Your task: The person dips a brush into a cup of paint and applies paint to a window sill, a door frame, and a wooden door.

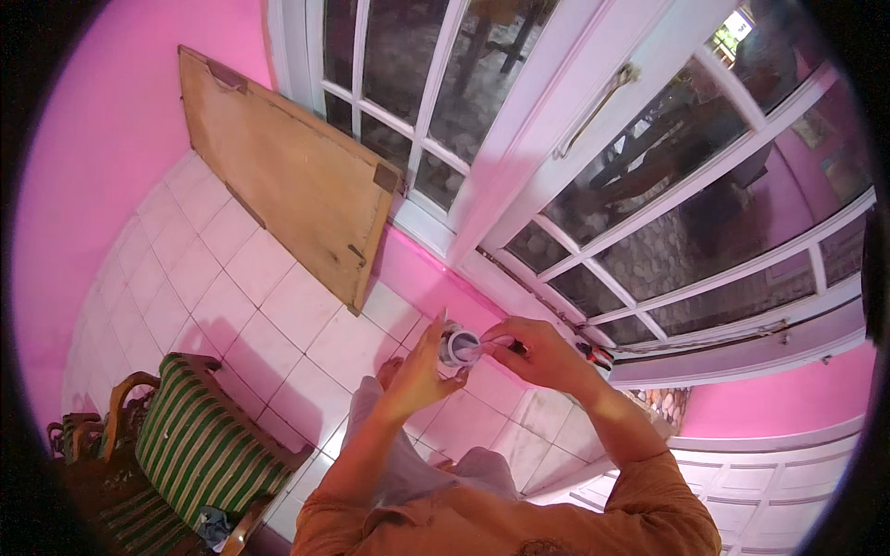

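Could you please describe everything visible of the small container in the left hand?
The container is small, round and open, with a pale rim and greyish inside, perhaps plastic. The left hand holds it by its side, over the tiled floor, mouth facing the camera. The right hand holds a pale item at its rim.

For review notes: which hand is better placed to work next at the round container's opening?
Likely the right hand: it holds a pale item at the opening, while the left hand grips the container.

Mid-frame, the left hand (428, 372) holds a round pale object (458, 348). The right hand (535, 354) pinches a pale strip (486, 347) at its rim.
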Motion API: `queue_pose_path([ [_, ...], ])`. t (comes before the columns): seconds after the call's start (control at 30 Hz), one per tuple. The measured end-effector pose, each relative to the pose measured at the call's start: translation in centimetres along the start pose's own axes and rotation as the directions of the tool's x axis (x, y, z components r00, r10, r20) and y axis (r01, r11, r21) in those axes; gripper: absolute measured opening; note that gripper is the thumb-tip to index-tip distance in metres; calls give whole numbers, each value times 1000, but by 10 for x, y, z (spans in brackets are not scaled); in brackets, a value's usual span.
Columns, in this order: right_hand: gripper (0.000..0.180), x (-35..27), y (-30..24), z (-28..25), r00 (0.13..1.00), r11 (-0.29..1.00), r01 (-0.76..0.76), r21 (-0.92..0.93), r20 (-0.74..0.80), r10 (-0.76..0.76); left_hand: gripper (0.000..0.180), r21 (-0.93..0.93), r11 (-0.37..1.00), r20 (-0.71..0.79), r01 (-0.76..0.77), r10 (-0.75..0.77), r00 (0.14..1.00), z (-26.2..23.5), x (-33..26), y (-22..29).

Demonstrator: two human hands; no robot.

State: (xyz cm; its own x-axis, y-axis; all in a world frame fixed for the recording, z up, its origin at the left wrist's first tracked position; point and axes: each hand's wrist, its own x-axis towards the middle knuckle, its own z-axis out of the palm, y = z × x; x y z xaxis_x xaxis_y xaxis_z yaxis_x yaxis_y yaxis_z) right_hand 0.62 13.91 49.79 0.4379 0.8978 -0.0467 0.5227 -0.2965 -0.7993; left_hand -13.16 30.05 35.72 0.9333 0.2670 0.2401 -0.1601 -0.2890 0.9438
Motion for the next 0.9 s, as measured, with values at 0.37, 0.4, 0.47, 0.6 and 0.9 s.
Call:
queue_pose_path([
  [0.37,19,-48,-145,-36,993,1000,10,15,-119,-8,108,68,994,100,81,-88,991,-62,-16,169],
  [0.4,19,-50,-153,-38,987,999,2,34,-163,4,108,83,995,123,61,-71,990,-65,-11,174],
  [0.47,19,-52,-166,-44,972,999,-14,50,-234,26,108,95,995,172,23,-39,984,-68,1,177],
  [0.6,15,-49,-178,-50,909,998,-65,11,-411,64,108,5,994,272,-109,104,957,-72,33,162],
  [0.9,8,-28,-208,-38,662,962,-202,185,-698,273,109,-134,967,459,-217,255,851,-103,98,162],
])
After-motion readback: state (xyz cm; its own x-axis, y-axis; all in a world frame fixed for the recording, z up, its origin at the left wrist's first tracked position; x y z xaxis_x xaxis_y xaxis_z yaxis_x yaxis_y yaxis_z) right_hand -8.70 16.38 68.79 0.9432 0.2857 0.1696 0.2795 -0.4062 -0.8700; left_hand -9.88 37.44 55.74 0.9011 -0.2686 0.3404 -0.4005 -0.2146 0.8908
